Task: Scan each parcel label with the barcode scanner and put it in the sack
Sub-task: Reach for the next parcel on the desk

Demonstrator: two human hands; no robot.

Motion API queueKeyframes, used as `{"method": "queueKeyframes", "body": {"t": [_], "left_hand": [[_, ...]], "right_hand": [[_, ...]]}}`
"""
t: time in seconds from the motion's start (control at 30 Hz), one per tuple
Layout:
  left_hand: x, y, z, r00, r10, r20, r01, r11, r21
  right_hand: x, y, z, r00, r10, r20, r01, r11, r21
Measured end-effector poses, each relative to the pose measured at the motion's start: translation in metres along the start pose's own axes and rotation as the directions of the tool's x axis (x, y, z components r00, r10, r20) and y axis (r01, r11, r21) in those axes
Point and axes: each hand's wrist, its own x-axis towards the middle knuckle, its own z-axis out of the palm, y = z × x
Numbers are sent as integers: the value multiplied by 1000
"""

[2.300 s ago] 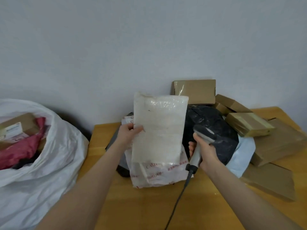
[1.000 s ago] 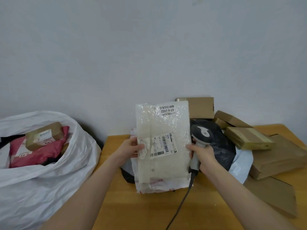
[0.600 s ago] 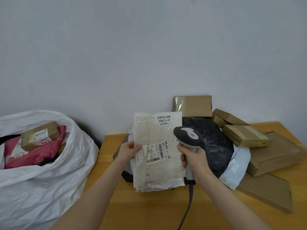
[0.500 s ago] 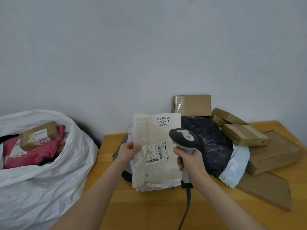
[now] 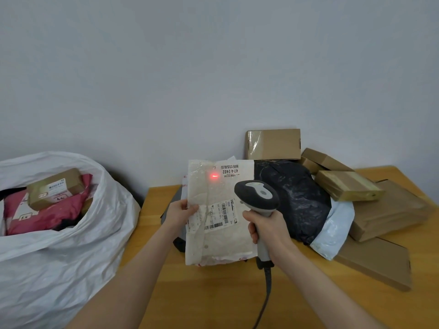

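- The left hand (image 5: 181, 211) pinches the left edge of one white bubble-wrap parcel (image 5: 221, 243), with the thumb on the front and the fingers behind. It holds the parcel upright, facing the person, over the left end of a pile.
- The right hand (image 5: 268, 230) is curled round the handle of one grey scanner (image 5: 257, 195). The scanner's dark head sits at the parcel's right edge, and one cable (image 5: 267, 293) hangs from the handle.
- The parcel carries two labels, a barcode label (image 5: 223, 216) at its middle and a strip label (image 5: 229, 171) at its top.
- One red light spot (image 5: 214, 176) glows just left of the strip label, above the barcode label.
- One white mailer with red print (image 5: 213, 260) shows under the parcel's lower edge.
- To the right lie one black bag (image 5: 292, 198), one pale blue mailer (image 5: 335, 231) and at least five brown parcels (image 5: 389, 210). One of them, an upright box (image 5: 273, 144), stands against the wall.
- One white sack (image 5: 59, 257) stands open left of the table. It holds one labelled brown box (image 5: 53, 188) lying on one red mailer (image 5: 42, 216).
- The wooden table (image 5: 202, 295) stands against a plain pale wall (image 5: 213, 67).
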Motion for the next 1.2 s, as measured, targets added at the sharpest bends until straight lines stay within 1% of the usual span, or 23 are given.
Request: {"method": "queueKeyframes", "body": {"t": [0.27,0.53,0.77,0.87,1.0,1.2], "left_hand": [[-4,2,0,1000,-13,-25,12,1000,-28],[-9,4,1,999,-29,-16,29,999,-21],[-10,3,1,999,-42,-21,41,999,-21],[-10,2,1,998,-53,-25,52,998,-28],[-9,1,1,999,-46,-27,45,999,-10],[-8,2,2,999,-40,-28,39,999,-12]], "right_hand": [[-5,-2,1,1000,21,20,-21,1000,22],[-8,-4,-2,999,1,45,-2,1000,17],[-14,-6,-3,999,-27,39,24,996,83],[-17,-6,-3,998,-38,57,33,997,75],[-18,-4,-4,998,-26,51,25,999,28],[-18,-3,-3,999,-20,49,20,1000,5]]}}
